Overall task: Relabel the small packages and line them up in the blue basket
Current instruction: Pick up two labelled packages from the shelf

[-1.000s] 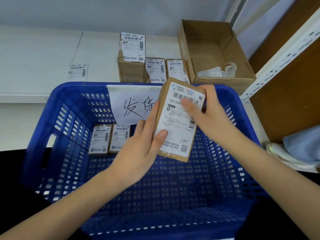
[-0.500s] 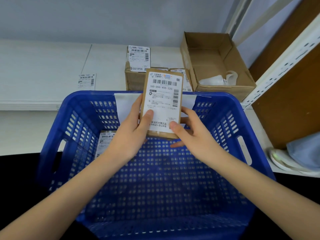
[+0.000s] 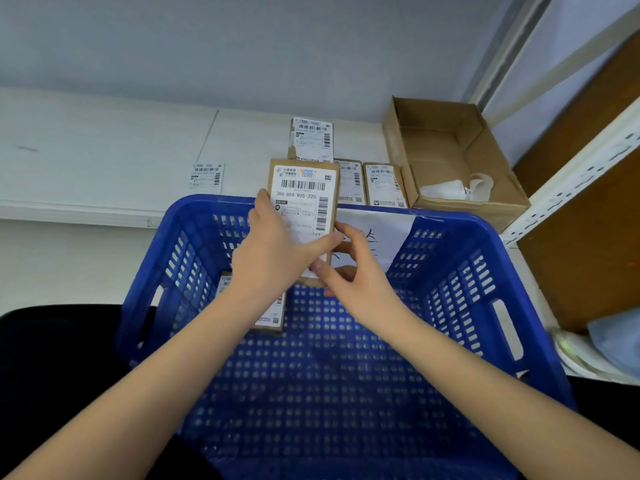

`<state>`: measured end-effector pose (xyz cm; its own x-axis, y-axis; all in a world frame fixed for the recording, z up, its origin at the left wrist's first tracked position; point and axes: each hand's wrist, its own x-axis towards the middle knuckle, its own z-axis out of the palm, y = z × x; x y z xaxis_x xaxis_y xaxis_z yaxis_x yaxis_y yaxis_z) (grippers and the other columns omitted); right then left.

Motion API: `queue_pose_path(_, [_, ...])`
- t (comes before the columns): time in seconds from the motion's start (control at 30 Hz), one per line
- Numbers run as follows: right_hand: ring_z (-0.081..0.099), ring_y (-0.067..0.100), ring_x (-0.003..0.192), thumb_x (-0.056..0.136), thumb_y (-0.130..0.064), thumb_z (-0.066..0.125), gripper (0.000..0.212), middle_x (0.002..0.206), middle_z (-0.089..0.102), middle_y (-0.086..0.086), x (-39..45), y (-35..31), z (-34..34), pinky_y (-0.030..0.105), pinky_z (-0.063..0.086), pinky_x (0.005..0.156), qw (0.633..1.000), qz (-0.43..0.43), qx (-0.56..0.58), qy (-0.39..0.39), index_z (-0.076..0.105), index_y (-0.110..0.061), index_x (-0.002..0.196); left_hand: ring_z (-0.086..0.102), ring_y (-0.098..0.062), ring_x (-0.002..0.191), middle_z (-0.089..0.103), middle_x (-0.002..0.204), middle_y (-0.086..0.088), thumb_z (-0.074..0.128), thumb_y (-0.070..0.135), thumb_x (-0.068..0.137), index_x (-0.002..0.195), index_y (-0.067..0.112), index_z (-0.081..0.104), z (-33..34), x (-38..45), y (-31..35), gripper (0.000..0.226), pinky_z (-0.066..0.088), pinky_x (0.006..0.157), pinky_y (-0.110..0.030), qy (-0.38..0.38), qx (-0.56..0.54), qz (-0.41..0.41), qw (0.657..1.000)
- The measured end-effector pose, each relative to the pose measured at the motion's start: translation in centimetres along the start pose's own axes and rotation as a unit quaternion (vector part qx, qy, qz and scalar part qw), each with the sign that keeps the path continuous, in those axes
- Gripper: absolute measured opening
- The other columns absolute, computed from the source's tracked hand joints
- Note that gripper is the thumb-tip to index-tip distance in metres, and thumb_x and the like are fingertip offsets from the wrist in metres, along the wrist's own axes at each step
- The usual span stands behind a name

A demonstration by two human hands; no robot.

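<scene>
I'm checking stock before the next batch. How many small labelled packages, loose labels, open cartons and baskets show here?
Small labelled packages: 5, one held, one in the basket, three behind
Loose labels: 1
Open cartons: 1
Blue baskets: 1
Total: 8

Packages in my hands: one, the held package (image 3: 304,192)
Packages I see in the blue basket (image 3: 450,306): one, the basket package (image 3: 272,317), partly hidden by my arm
Packages on the shelf behind: three, the tall package (image 3: 313,138), the middle package (image 3: 351,181), the right package (image 3: 384,185)
Loose labels: one, the loose label (image 3: 206,174)
Open cartons: one, the open carton (image 3: 450,147)
Baskets: one
</scene>
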<state>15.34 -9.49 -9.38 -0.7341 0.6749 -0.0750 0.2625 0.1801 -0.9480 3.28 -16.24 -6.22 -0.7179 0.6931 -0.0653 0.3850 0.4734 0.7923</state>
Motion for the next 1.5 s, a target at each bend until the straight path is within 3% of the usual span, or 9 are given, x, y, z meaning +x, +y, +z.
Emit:
queue_pose_path(0.1, [0.066,0.014,0.093,0.090,-0.033,0.062,0.058,0.123,0.052,-0.008,0.9,-0.6,1.6,0.039,0.057,0.082,1.000,-0.004,0.012,-0.009,0.031,-0.033,0.139,0.051,-0.027,0.120,0.040,0.140,-0.006,0.076,0.058,0.066,0.146,0.010,0.017,-0.9,0.9,-0.1,0.110,0.044,0.087,-0.043,0.031,0.066,-0.020,0.997])
queue_pose_path(0.27, [0.067,0.016,0.091,0.089,-0.030,0.063,0.056,0.119,0.053,-0.012,2.6,-0.9,1.7,0.042,0.056,0.082,0.999,0.000,-0.005,-0.054,0.033,-0.039,0.136,0.054,-0.028,0.114,0.047,0.130,-0.006,0.074,0.059,0.068,0.138,0.010,0.028,-2.3,2.1,-0.6,0.097,0.048,0.085,-0.042,0.062,0.086,-0.030,0.994])
queue_pose_path(0.33, [0.065,0.009,0.086,0.090,-0.033,0.060,0.055,0.125,0.052,-0.012,3.5,-1.4,1.0,0.041,0.054,0.085,0.991,-0.043,-0.107,-0.062,0.037,-0.031,0.140,0.055,-0.027,0.111,0.050,0.127,-0.006,0.073,0.063,0.067,0.135,0.011,0.032,-3.1,2.5,-0.9,0.095,0.047,0.079,-0.039,0.080,0.097,-0.027,0.992])
queue_pose_path(0.47, [0.060,0.006,0.096,0.093,-0.036,0.052,0.042,0.126,0.052,-0.005,6.5,-3.6,-0.5,0.039,0.051,0.084,0.927,-0.153,-0.342,-0.018,0.049,-0.019,0.131,0.054,-0.027,0.111,0.049,0.129,-0.007,0.071,0.064,0.068,0.138,0.011,0.029,-4.4,3.0,-1.5,0.097,0.036,0.069,-0.035,0.115,0.138,-0.041,0.983])
queue_pose_path(0.7, [0.055,0.031,0.106,0.090,-0.042,0.051,0.051,0.126,0.050,0.012,13.8,-6.8,0.0,0.037,0.045,0.080,0.859,-0.096,-0.500,0.060,0.046,-0.011,0.130,0.055,-0.024,0.102,0.049,0.124,-0.006,0.073,0.063,0.068,0.138,0.011,0.029,-4.8,3.0,-1.5,0.097,0.034,0.064,-0.033,0.122,0.153,-0.047,0.979])
queue_pose_path(1.03, [0.042,0.037,0.124,0.079,-0.074,0.046,0.092,0.141,0.033,0.020,20.3,-6.5,2.0,0.043,0.043,0.095,0.834,0.100,-0.535,0.089,0.024,-0.012,0.144,0.055,-0.024,0.106,0.049,0.124,-0.004,0.072,0.063,0.068,0.136,0.013,0.029,-5.5,3.4,-1.5,0.094,0.036,0.067,-0.034,0.117,0.118,-0.063,0.984])
queue_pose_path(1.27, [0.037,0.046,0.128,0.089,-0.048,0.053,0.080,0.148,0.019,0.029,22.3,-6.8,3.0,0.055,0.041,0.099,0.836,0.149,-0.522,0.076,0.015,-0.009,0.147,0.054,-0.022,0.105,0.049,0.125,-0.002,0.071,0.064,0.069,0.137,0.014,0.027,-5.3,3.7,-1.2,0.095,0.035,0.066,-0.032,0.112,0.134,-0.052,0.983])
queue_pose_path(1.4, [0.036,0.045,0.129,0.094,-0.033,0.049,0.069,0.148,0.017,0.032,23.1,-6.3,2.6,0.050,0.042,0.098,0.851,0.156,-0.497,0.073,0.015,-0.006,0.147,0.055,-0.022,0.103,0.049,0.125,-0.002,0.070,0.065,0.069,0.137,0.014,0.027,-4.5,3.8,-1.3,0.096,0.036,0.066,-0.031,0.099,0.158,-0.051,0.981])
queue_pose_path(1.5, [0.040,0.041,0.123,0.092,-0.035,0.053,0.066,0.143,0.027,0.030,23.1,-5.7,2.2,0.044,0.044,0.091,0.866,0.135,-0.473,0.086,0.022,-0.008,0.144,0.056,-0.022,0.102,0.049,0.125,-0.002,0.070,0.066,0.068,0.138,0.014,0.026,-3.9,4.1,-1.4,0.097,0.037,0.065,-0.031,0.099,0.173,-0.043,0.979])
